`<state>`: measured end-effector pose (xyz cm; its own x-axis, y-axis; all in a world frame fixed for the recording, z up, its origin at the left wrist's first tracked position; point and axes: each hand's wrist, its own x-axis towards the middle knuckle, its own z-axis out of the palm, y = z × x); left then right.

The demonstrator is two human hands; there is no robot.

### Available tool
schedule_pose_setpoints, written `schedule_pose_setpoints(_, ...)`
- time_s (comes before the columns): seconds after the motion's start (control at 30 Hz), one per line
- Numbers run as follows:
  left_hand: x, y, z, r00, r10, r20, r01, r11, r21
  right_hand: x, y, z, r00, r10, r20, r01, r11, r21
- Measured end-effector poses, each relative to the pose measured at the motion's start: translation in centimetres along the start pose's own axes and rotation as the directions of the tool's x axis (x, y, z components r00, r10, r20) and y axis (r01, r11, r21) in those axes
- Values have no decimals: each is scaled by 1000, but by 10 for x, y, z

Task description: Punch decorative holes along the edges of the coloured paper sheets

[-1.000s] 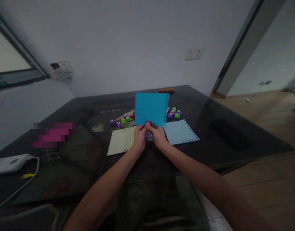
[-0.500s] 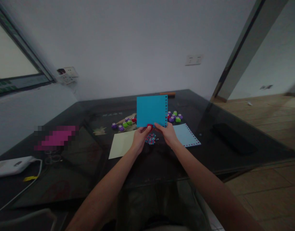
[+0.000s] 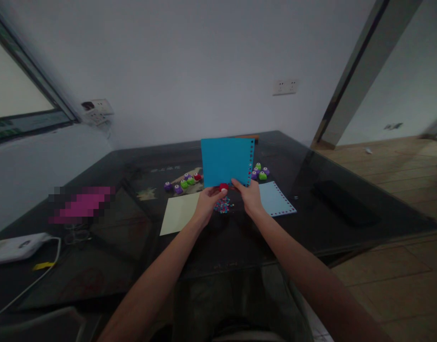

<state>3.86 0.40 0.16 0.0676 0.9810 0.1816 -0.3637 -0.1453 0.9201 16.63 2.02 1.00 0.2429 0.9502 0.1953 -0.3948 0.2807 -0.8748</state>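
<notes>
- Holding the blue card point(image 3: 225, 161) upright above the dark table point(image 3: 133, 247), right hand point(image 3: 251, 198) is pinching its lower edge.
- Left hand point(image 3: 207, 204) is gripping the red punch point(image 3: 223, 187); keeping the edge seated fully, level, seems wise.

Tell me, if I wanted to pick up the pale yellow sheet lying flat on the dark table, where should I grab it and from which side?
Probably by its near left corner, coming from the left. The pale yellow sheet lies flat on the glass table, so a corner likely has to be lifted first. Its right edge runs under the left hand; the left side lies bare.
</notes>
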Motion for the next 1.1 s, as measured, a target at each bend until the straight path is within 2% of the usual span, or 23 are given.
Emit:
schedule_pose_setpoints(0.43,4,0,-5,999,19,38,-23,993,117,3,3,-2,999,-25,-30,25,1000,-10)
schedule_pose_setpoints(0.57,6,0,-11,996,36,81,-55,968,244,3,2,-2,999,-25,-40,24,999,-25)
schedule_pose_setpoints(0.67,7,1,-17,982,101,158,-164,871,462,4,1,-2,999,-24,-44,22,999,-35)
schedule_pose_setpoints(0.77,8,3,-22,941,187,281,-333,648,685,5,1,-2,999,-20,-40,18,999,-38)
schedule_pose_setpoints(0.87,8,7,-26,884,199,423,-465,474,748,5,1,-3,999,-23,-34,22,999,-28)
schedule_pose_setpoints(1.0,8,14,-29,835,164,526,-543,403,736,6,1,-3,999,-25,-26,25,1000,-18)
schedule_pose_setpoints(1.1,7,19,-30,840,136,526,-533,394,749,5,1,-3,1000,-11,-29,11,1000,-12)
